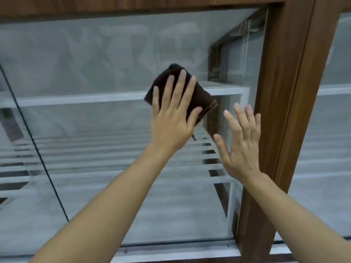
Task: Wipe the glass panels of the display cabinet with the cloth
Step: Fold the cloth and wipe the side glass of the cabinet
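A folded dark brown cloth [203,95] lies flat against the glass panel [98,63] of the display cabinet. My left hand [171,118] presses on it with fingers spread, palm over its lower left part. My right hand [241,141] is held up beside it to the right, fingers apart and holding nothing, close to the glass near the wooden post [281,92]. The right hand is blurred, so I cannot tell if it touches the glass.
Behind the glass run white shelves [95,99] and slatted racks [114,152]. A dark seam [34,141] divides this panel from one at the left. Another glass panel [326,130] lies right of the post. A wooden frame [133,4] runs along the top.
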### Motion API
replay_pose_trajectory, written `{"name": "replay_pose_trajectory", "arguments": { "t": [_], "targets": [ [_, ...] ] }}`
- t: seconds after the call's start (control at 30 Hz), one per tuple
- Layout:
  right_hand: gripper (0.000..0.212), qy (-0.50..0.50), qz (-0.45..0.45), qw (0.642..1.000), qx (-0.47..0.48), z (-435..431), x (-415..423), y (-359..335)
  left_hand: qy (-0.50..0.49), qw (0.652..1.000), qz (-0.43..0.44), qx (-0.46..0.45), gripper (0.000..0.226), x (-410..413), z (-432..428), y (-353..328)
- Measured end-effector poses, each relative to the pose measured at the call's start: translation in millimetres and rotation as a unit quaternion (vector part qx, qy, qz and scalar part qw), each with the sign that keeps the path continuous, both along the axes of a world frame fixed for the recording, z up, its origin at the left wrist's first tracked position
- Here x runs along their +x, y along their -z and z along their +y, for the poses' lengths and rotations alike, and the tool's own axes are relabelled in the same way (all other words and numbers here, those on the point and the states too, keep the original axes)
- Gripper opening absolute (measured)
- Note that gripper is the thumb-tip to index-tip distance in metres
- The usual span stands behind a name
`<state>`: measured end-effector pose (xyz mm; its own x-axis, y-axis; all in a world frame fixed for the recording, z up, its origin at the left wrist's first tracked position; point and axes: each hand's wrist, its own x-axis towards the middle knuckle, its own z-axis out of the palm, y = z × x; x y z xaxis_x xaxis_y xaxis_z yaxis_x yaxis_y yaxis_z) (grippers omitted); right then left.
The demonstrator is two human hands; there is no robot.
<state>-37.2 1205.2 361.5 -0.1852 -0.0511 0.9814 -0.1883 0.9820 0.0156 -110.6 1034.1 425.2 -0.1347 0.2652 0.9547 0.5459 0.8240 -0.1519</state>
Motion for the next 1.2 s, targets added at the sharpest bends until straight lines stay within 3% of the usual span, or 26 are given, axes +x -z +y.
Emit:
{"name": "replay_pose_trajectory", "arguments": {
  "t": [0.1,0.23,0.3,0.4,0.53,0.63,0.8,0.9,1.07,1.13,1.2],
  "targets": [
    [0.052,-0.017,-0.003,0.999,-0.029,-22.5,-7.8,6.2,0.001,0.998,-0.027,0.064,0.063,2.7,1.3,13.3],
    [0.052,-0.008,-0.029,0.999,-0.045,-39.3,-12.6,29.5,-0.015,0.993,-0.113,0.023,0.068,24.5,-25.8,164.5],
    [0.052,0.002,-0.046,0.998,-0.033,-45.7,-11.7,41.5,-0.024,0.99,-0.136,0.011,0.068,24.3,-42.0,190.4],
    [0.052,-0.001,-0.062,0.998,-0.028,-58.7,-11.8,46.2,-0.036,0.991,-0.121,0.047,0.068,10.1,-51.6,121.8],
    [0.054,0.02,-0.079,0.997,-0.001,-81.5,-17.6,42.9,-0.036,0.979,-0.112,0.166,0.067,-11.3,-77.9,12.2],
    [0.054,0.031,-0.084,0.996,0.021,-102.2,-21.5,43.8,-0.035,0.98,-0.111,0.162,0.068,-13.6,-95.4,43.1],
    [0.063,0.079,-0.15,0.985,0.031,-125.0,-32.0,63.0,-0.053,0.973,-0.215,0.063,0.068,5.8,-148.4,213.3],
    [0.07,0.103,-0.174,0.978,0.041,-123.3,-39.0,68.1,-0.061,0.974,-0.21,0.065,0.072,-9.3,-169.8,179.5],
    [0.071,0.114,-0.171,0.978,0.038,-123.8,-42.5,71.2,-0.05,0.962,-0.162,0.212,0.071,-33.6,-175.6,35.8],
    [0.07,0.115,-0.165,0.979,0.035,-123.8,-45.3,72.7,-0.048,0.967,-0.144,0.204,0.07,-38.5,-185.1,35.7],
    [0.069,0.115,-0.16,0.98,0.031,-124.3,-47.2,74.7,-0.04,0.97,-0.147,0.189,0.07,-37.0,-189.7,84.2]
  ]
}}
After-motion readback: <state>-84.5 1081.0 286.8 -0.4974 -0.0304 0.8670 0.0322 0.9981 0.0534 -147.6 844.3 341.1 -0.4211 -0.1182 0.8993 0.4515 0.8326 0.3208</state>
